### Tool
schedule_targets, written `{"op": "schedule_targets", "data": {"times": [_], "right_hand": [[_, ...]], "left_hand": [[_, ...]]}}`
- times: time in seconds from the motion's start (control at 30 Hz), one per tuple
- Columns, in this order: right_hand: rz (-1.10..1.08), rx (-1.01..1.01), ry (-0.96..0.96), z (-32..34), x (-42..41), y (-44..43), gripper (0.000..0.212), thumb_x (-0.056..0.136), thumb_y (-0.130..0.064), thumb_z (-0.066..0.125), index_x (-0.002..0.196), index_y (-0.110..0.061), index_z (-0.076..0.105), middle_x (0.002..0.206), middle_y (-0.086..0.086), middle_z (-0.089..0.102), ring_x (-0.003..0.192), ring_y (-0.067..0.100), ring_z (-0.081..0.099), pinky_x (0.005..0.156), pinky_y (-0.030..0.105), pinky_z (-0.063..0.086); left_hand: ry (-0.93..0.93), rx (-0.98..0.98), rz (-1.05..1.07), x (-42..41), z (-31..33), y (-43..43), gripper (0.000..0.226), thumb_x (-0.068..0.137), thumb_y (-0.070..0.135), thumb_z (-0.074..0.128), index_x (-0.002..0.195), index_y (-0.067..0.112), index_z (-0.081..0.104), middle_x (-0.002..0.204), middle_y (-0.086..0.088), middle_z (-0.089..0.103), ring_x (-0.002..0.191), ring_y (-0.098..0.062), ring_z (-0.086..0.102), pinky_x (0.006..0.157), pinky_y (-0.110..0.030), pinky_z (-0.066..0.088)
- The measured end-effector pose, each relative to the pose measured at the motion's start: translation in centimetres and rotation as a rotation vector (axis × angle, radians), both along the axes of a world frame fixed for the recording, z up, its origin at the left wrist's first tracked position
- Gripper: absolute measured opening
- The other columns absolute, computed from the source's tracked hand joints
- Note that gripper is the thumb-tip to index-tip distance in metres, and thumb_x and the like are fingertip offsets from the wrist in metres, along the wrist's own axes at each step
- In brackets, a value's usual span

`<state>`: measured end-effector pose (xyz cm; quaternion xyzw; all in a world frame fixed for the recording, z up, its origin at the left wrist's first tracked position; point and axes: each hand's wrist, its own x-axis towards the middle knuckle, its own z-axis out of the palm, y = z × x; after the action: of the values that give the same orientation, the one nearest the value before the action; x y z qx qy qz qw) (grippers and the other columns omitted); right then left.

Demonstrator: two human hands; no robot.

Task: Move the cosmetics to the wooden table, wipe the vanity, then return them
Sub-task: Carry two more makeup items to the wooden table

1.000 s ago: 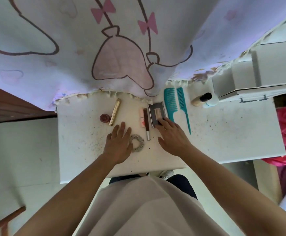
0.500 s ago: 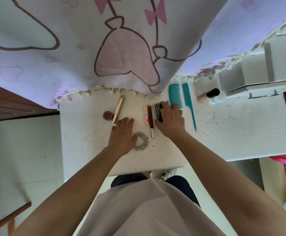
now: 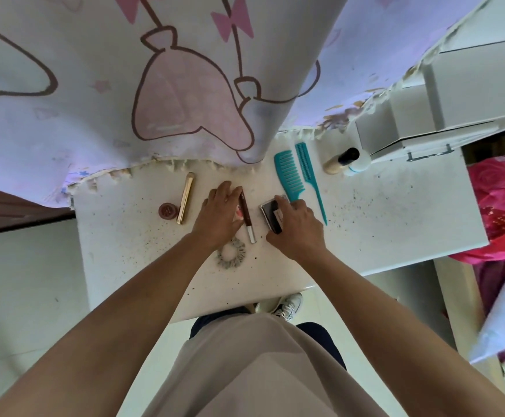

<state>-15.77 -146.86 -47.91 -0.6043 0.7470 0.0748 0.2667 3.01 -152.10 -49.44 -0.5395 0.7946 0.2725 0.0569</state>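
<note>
On the white bench [image 3: 395, 221] we see the right hand [image 3: 296, 230] gripping the dark compact [image 3: 271, 215] beside the teal combs [image 3: 289, 176]. The left hand [image 3: 218, 215] covers a pink item [image 3: 238, 213] by the brown tube [image 3: 247, 218]; we cannot tell its grasp.

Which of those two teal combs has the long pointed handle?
The fine-toothed comb on the right; the wide-toothed comb beside it has a short, thick handle.

We count two teal combs, namely one wide-toothed comb [image 3: 287, 176] and one tail comb [image 3: 305, 167]. There are two bottles, one dark-capped bottle [image 3: 340, 159] and one white bottle [image 3: 360, 164]. We also count one gold tube [image 3: 186, 197], one maroon pot [image 3: 168, 210], one brown stick [image 3: 247, 216], one half-hidden pink item [image 3: 239, 212], one dark compact [image 3: 267, 210] and one grey scrunchie [image 3: 241, 256].
</note>
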Motion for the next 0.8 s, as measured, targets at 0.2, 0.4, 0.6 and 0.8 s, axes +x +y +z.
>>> {"op": "schedule_targets", "data": {"times": [0.2, 0.4, 0.6, 0.8], "right_hand": [[0.016, -0.139, 0.011, 3.6, -1.6, 0.0, 0.083, 0.068, -0.050, 0.066, 0.141, -0.034, 0.031, 0.129, 0.006, 0.051, 0.112, 0.028, 0.054, 0.077, 0.041, 0.051], [0.105, -0.286, -0.032, 9.1, -2.4, -1.6, 0.081, 0.069, -0.049, 0.062, 0.142, -0.035, 0.030, 0.128, 0.005, 0.051, 0.114, 0.029, 0.053, 0.073, 0.039, 0.049], [0.325, -0.452, -0.160, 13.8, -0.2, -0.6, 0.078, 0.069, -0.058, 0.058, 0.138, -0.042, 0.026, 0.127, 0.001, 0.049, 0.109, 0.028, 0.055, 0.072, 0.038, 0.046], [0.584, -0.421, -0.394, 14.9, 7.2, 5.6, 0.081, 0.066, -0.057, 0.060, 0.140, -0.041, 0.030, 0.130, 0.000, 0.048, 0.112, 0.027, 0.055, 0.082, 0.042, 0.052]], "left_hand": [[0.046, -0.126, 0.113, 1.4, 3.5, 1.0, 0.075, 0.087, 0.037, 0.068, 0.147, 0.008, 0.035, 0.154, -0.013, 0.027, 0.139, -0.033, 0.027, 0.115, -0.043, 0.024], [0.072, -0.400, 0.213, 3.6, 10.2, 2.9, 0.070, 0.074, 0.035, 0.078, 0.132, 0.003, 0.054, 0.138, -0.019, 0.049, 0.122, -0.040, 0.049, 0.093, -0.053, 0.048], [-0.058, -0.630, 0.394, 5.7, 16.8, 10.8, 0.069, 0.072, 0.040, 0.079, 0.129, 0.006, 0.059, 0.135, -0.021, 0.052, 0.121, -0.040, 0.053, 0.095, -0.049, 0.045], [-0.303, -0.609, 0.722, 8.8, 19.8, 25.9, 0.064, 0.078, 0.049, 0.072, 0.129, 0.014, 0.058, 0.138, -0.016, 0.050, 0.131, -0.038, 0.043, 0.109, -0.052, 0.032]]}}
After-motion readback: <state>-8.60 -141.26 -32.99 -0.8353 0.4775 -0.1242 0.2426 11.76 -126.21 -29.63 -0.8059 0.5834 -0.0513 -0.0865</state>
